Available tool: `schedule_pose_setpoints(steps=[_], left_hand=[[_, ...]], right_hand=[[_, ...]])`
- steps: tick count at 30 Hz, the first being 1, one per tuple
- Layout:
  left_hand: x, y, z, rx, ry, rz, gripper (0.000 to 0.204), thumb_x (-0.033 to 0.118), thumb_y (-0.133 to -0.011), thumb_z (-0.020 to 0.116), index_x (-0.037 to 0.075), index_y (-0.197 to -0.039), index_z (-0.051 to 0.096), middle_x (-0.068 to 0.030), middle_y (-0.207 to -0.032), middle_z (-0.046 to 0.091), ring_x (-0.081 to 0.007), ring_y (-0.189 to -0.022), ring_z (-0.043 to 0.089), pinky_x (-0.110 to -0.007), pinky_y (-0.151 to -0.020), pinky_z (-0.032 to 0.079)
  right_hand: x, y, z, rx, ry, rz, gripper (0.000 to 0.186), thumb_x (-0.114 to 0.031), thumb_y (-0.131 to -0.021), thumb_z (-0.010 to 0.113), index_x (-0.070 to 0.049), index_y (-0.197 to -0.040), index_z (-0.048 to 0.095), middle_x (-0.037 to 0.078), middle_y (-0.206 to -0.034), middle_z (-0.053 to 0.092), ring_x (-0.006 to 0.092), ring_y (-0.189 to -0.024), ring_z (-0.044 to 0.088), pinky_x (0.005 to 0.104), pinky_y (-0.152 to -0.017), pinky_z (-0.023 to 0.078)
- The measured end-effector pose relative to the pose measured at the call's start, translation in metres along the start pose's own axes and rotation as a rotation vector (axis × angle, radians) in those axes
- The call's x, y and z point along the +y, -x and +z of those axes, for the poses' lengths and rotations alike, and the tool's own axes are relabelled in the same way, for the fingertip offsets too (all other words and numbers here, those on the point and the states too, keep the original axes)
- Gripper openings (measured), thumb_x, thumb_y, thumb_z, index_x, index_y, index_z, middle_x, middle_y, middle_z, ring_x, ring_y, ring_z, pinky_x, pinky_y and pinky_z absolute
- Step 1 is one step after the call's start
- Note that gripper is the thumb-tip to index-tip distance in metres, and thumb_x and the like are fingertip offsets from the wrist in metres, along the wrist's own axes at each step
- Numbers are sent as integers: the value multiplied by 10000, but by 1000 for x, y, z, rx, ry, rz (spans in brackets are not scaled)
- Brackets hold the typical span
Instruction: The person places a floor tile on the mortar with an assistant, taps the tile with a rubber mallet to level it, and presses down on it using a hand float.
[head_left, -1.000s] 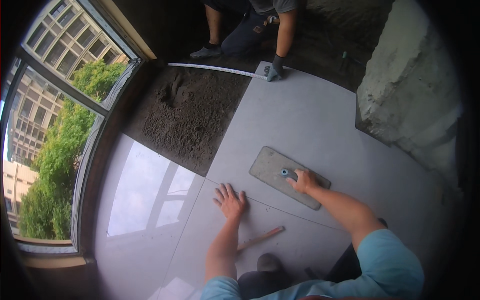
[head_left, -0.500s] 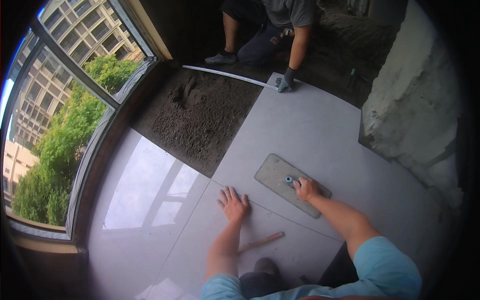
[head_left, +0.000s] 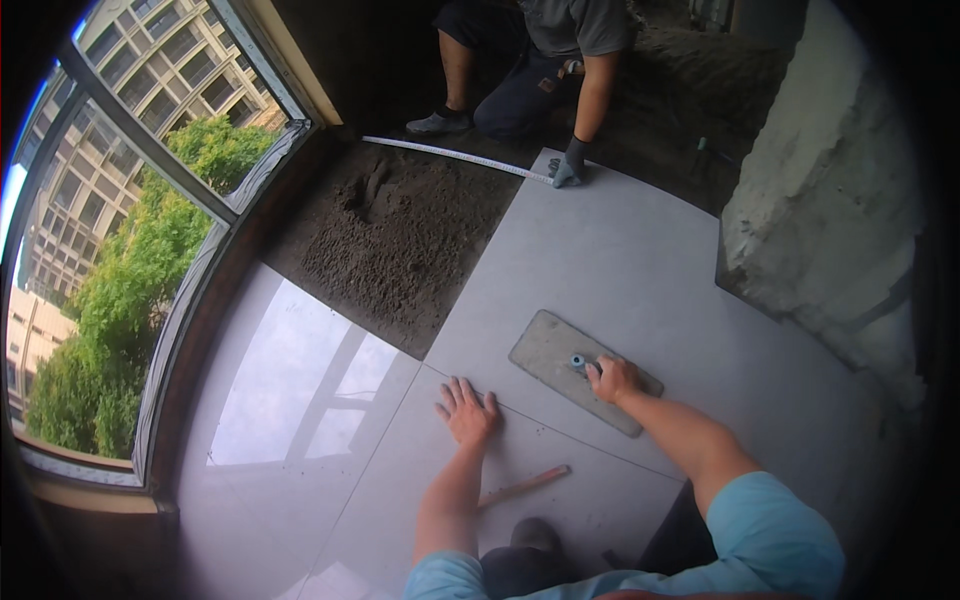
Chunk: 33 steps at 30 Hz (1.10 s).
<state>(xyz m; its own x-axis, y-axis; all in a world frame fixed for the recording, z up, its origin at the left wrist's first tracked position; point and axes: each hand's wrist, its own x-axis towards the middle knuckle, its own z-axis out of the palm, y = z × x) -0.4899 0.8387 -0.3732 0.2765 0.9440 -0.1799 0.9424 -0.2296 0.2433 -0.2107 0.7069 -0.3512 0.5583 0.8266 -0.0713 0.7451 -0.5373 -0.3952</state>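
Observation:
My right hand [head_left: 615, 379] is closed around the handle of a flat, rectangular grey float [head_left: 545, 343], which lies on a large pale grey floor tile [head_left: 600, 240]. The blue end of the handle sticks out past my fingers. My left hand [head_left: 468, 411] is pressed flat, fingers spread, on the nearer tile [head_left: 400, 490], just short of the joint between the two. Beside my left forearm lies a thin wooden-looking stick [head_left: 530, 483], perhaps a tool handle; its near end is hidden behind the arm.
Across from me a co-worker's gloved hand [head_left: 570, 165] holds a measuring tape [head_left: 450, 153] at the far tile's corner. The tape spans a patch of dark, loose mortar bed [head_left: 400, 240]. A window [head_left: 130, 250] runs along the left; a rough pale wall [head_left: 820, 200] stands right.

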Motion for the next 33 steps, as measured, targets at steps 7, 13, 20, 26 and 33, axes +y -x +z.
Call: schedule_pose_setpoints(steps=[7, 13, 20, 26, 33], left_hand=[[1, -1, 0, 14, -12, 8, 742, 481, -935, 477, 44, -1508, 300, -135, -1607, 226, -336, -1506, 102, -563, -1192, 62], [2, 1, -3, -3, -9, 11, 739, 477, -936, 477, 44, -1508, 302, -131, -1611, 213, -332, -1505, 109, -559, -1194, 55], [3, 2, -1, 11, -3, 6, 742, 480, -931, 487, 42, -1505, 315, -134, -1608, 221, -331, -1505, 105, -558, -1194, 51], [6, 5, 0, -6, -9, -2, 753, 491, -930, 484, 44, -1510, 308, -133, -1612, 211, -329, -1508, 96, -561, -1193, 44], [5, -6, -2, -38, 6, -4, 771, 502, -938, 446, 49, -1532, 252, -124, -1627, 171, -332, -1512, 72, -575, -1188, 54]], right_hand=[[1, -2, -1, -4, 10, -1, 340, -413, -881, 608, -75, -851, 631, 231, -817, 682, 440, -803, 661, 539, -716, 520], [-2, 0, -2, 31, -4, -4, 342, -414, -874, 619, -76, -834, 639, 228, -802, 681, 435, -787, 663, 536, -715, 522], [-2, 1, -7, -12, -4, 23, 351, -428, -878, 611, -81, -845, 648, 220, -807, 686, 424, -801, 668, 524, -736, 523], [3, 1, -3, -23, 21, 23, 356, -430, -882, 606, -77, -863, 647, 220, -820, 687, 423, -808, 668, 523, -737, 523], [-5, -5, -18, -54, -35, 15, 354, -409, -910, 570, -62, -908, 638, 258, -882, 673, 487, -859, 627, 550, -759, 504]])
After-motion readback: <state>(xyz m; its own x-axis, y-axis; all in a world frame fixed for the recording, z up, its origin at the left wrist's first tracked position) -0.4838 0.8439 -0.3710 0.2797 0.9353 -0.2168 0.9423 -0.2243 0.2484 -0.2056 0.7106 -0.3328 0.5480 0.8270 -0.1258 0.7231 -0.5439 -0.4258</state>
